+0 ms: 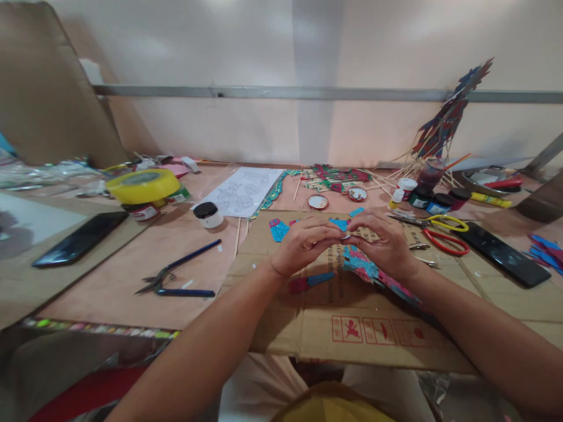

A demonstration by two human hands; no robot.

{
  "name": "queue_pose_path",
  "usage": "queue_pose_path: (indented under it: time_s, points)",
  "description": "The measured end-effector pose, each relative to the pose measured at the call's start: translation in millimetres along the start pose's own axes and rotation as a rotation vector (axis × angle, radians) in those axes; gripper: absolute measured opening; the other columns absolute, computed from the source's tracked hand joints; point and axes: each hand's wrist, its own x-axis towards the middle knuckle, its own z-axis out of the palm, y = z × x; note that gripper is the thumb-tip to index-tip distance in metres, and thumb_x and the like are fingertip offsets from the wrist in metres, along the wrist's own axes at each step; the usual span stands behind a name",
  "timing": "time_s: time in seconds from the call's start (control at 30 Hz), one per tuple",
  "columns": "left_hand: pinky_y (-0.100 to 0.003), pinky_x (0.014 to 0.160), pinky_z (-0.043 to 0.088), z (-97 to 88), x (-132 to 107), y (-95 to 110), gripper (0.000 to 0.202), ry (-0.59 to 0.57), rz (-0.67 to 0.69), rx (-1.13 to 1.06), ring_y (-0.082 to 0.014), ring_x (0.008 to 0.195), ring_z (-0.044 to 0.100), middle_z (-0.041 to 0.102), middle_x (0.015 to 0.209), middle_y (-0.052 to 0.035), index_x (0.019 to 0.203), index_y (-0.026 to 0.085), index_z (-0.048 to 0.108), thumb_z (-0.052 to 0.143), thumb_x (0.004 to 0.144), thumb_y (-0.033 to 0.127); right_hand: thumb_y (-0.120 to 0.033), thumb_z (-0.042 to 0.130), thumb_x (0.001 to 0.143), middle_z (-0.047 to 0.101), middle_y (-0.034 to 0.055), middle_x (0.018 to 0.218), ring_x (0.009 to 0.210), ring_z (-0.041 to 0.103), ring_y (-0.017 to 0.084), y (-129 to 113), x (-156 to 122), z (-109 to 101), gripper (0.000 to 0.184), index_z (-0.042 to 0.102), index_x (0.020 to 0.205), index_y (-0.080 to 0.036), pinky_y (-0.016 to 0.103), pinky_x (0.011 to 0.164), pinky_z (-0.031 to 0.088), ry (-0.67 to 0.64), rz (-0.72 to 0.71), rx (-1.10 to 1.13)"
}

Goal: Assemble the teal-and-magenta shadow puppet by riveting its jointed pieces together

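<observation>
My left hand (310, 243) and my right hand (385, 243) meet fingertip to fingertip above the cardboard. Both are closed in a pinch on a small pale piece (345, 236), too small to make out. Just below the fingers is a blue and pink painted cutout figure (360, 265), its lower part running under my right wrist; whether the fingers also grip it is hidden. A pink and blue painted strip (311, 282) lies beneath my left hand. Beyond that hand lies a small blue fan-shaped cutout (278, 230), and a blue scrap (356, 211) is behind the fingers.
Flat cardboard (281, 328) covers the work spot. Leftward lie blue-handled nippers (180, 275), a black-lidded jar (208, 215), a yellow tape roll (143, 185) and a phone (81, 237). At right are scissors (446, 243), paint jars (438, 203) and another phone (501, 252).
</observation>
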Motion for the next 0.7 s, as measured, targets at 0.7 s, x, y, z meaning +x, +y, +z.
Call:
queue_pose_path:
  time_s: [0.7]
  points:
    - [-0.029, 0.084, 0.06, 0.3, 0.1, 3.2, 0.012, -0.007, -0.05, -0.021, -0.0161, 0.09, 0.074, 0.079, 0.093, -0.0073, 0.098, 0.018, 0.074, 0.065, 0.094, 0.024, -0.029, 0.073, 0.088, 0.07, 0.0019, 0.08, 0.076, 0.066, 0.018, 1.6, -0.8, 0.4, 0.01, 0.064, 0.089, -0.024, 0.031, 0.071, 0.052, -0.006, -0.013, 0.01]
